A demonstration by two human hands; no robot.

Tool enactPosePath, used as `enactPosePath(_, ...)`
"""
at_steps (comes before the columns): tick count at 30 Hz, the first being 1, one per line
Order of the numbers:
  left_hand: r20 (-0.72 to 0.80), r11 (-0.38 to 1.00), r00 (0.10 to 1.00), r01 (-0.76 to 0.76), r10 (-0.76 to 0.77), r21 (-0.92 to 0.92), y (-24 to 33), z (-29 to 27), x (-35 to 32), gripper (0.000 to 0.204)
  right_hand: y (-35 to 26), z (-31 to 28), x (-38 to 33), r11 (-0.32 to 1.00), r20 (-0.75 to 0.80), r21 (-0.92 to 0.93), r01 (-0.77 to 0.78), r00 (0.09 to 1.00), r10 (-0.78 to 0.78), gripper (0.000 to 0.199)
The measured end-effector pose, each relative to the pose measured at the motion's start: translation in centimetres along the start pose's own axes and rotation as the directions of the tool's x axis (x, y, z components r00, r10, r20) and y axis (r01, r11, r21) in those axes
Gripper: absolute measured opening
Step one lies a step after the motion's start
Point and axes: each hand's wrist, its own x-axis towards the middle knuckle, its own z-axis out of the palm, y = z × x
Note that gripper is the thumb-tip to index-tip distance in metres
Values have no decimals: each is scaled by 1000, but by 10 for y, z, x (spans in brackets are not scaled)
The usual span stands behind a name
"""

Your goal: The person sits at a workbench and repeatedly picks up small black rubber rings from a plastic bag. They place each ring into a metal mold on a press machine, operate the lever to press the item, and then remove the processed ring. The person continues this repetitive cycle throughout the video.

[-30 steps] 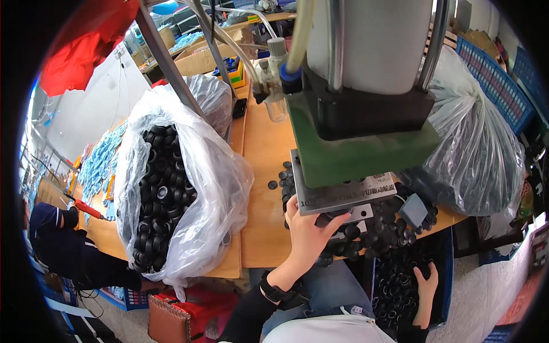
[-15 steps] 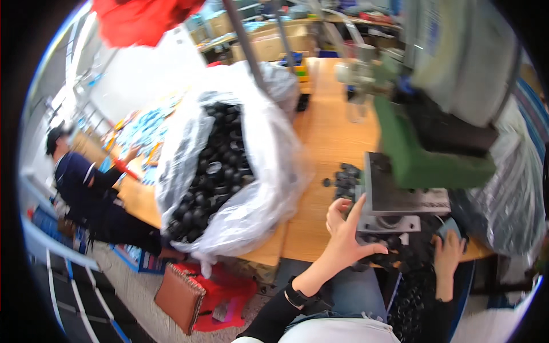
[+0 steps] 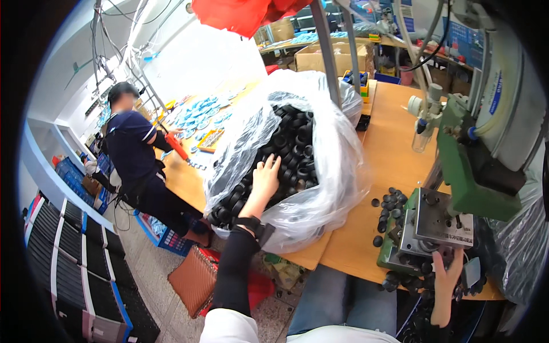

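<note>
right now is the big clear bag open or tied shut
Open. The bag's mouth gapes wide, black rings show inside, and the left hand reaches in onto them.

— The bag [image 3: 337, 171] is clear plastic gone whitish where it creases, and the round parts [image 3: 286, 154] packed in it are plain black.

— The loose pieces [image 3: 389, 206] scattered on the table [image 3: 394, 154] are black too; the table itself is a pale yellow-brown wood tone.

— The press [image 3: 469, 183] has a green body, with a dull grey metal plate [image 3: 443, 220] on it.

— The left hand [image 3: 266, 177] comes out of a black sleeve [image 3: 234, 274], with a black strap [image 3: 251, 226] at the wrist.

— Overhead hangs a red cloth [image 3: 246, 14]. The co-worker [image 3: 134, 154] wears dark navy, and the flat pieces [image 3: 200, 114] beyond are light blue.

— On the floor, a brown bag [image 3: 194, 280] with a woven check pattern, beside a blue crate [image 3: 166, 237].
</note>
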Motion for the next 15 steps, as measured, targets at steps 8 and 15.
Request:
enactPosePath(8, 150, 885, 908, -417, 392, 209, -25, -2, 41, 29, 12, 33, 27, 966, -6, 257, 6, 1000, -4, 47)
enactPosePath(15, 167, -7, 985, 167, -48, -986, 91, -74, -12, 55, 2, 13, 1, 995, -58, 91, -43, 997, 48, 63)
